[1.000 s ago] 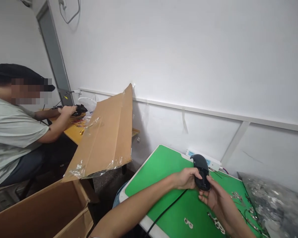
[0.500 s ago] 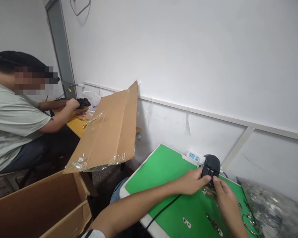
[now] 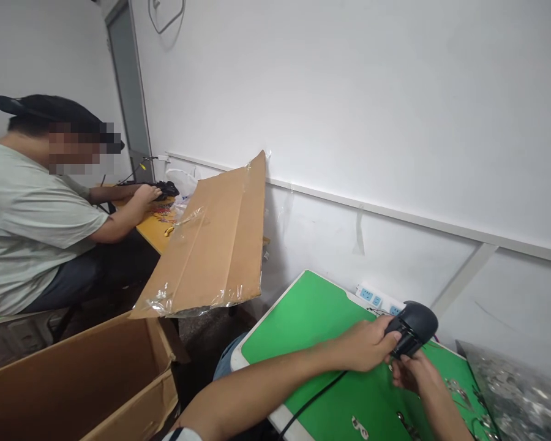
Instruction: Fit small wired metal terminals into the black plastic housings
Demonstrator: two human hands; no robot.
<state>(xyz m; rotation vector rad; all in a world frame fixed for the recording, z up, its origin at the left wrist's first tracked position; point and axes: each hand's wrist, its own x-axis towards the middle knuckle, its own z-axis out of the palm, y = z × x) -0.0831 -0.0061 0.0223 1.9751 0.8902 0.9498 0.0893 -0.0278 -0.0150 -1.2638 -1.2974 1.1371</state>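
Note:
A black rounded plastic device (image 3: 412, 329), with a smooth domed top and a recessed, slotted lower part, is held above the green table (image 3: 298, 318). Its exact kind I cannot make out. My left hand (image 3: 371, 343) is closed on its left side, thumb across the front. At its lower edge, my right hand (image 3: 416, 370) grips with the thumb and bent fingers, partly hidden. A black cable (image 3: 314, 398) runs under my left forearm toward the front edge. Beneath my hands lie small metal pieces, among them a flat silver one (image 3: 360, 427).
A clear plastic bag (image 3: 517, 386) of metal parts sits at the right. A white power strip (image 3: 376, 298) is by the wall. Left stand an open cardboard box (image 3: 92, 373) and a tilted cardboard sheet (image 3: 215, 245). Beyond, a co-worker (image 3: 41, 214) works at a yellow table (image 3: 151, 231).
The black device has turned and tilted to the right in my hands. My right hand has shifted lower on it. The whole view has moved slightly, and the co-worker's hand has opened out somewhat.

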